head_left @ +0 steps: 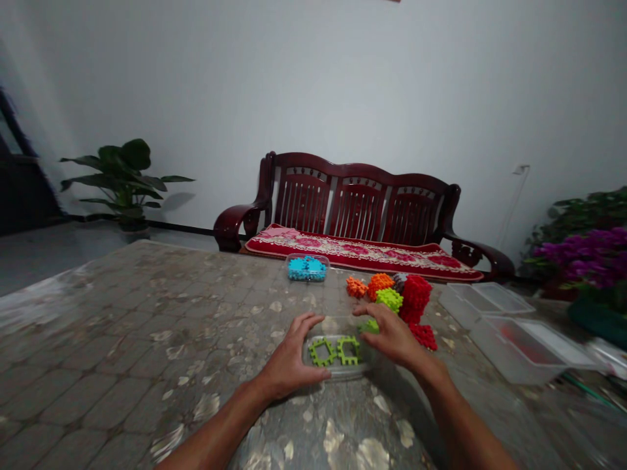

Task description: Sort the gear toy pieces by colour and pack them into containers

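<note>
A clear plastic container (350, 373) stands on the table in front of me, with two lime-green notched frame pieces, a left one (322, 352) and a right one (348, 350), lying inside. My left hand (289, 359) is wrapped round its left end, thumb along the near rim and fingers toward the far rim. My right hand (392, 334) hovers at the container's right end with thumb and fingers apart and curved. Between them shows a lime-green piece (369, 326); whether the hand touches it or the container I cannot tell.
Behind my right hand stand interlocking-block builds: orange (379, 284), lime-green (390, 299) and red (415, 298). A clear tub of blue pieces (307, 268) sits farther back. Translucent boxes (519, 349) lie at right, near purple flowers (585, 256). A wooden bench (355, 202) is beyond the table.
</note>
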Motion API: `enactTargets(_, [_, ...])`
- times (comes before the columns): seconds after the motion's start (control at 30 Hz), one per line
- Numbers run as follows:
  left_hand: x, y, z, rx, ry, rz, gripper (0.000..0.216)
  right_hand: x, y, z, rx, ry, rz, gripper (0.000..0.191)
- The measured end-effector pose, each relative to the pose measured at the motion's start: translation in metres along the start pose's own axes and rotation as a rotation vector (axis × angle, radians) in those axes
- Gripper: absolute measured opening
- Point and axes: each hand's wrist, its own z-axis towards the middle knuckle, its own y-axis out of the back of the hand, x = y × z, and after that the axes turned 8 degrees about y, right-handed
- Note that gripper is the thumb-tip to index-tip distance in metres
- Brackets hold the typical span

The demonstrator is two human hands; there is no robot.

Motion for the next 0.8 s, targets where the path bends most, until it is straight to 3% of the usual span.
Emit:
enactTargets(0.1, [-0.001, 0.0, 0.0, -0.001, 0.005, -0.006, 0.094, -0.013, 0.01, 0.002, -0.163, -0.061, -0.03, 0.041])
enactTargets(0.27, [0.0, 0.0, 0.001, -0.001, 0.005, -0.023, 0.093, -0.036, 0.026, -0.003, -0.377, -0.347, -0.215, 0.037])
enactTargets(0.53, [0.001, 0.0, 0.0, -0.007, 0.01, -0.009, 0.093, -0.052, 0.012, -0.006, -0.334, -0.389, -0.411, 0.044])
enactTargets(0.8, [-0.002, 0.0, 0.0, 0.005, 0.049, 0.0, 0.094, -0.051, 0.007, 0.001, -0.243, -0.442, -0.577, 0.033])
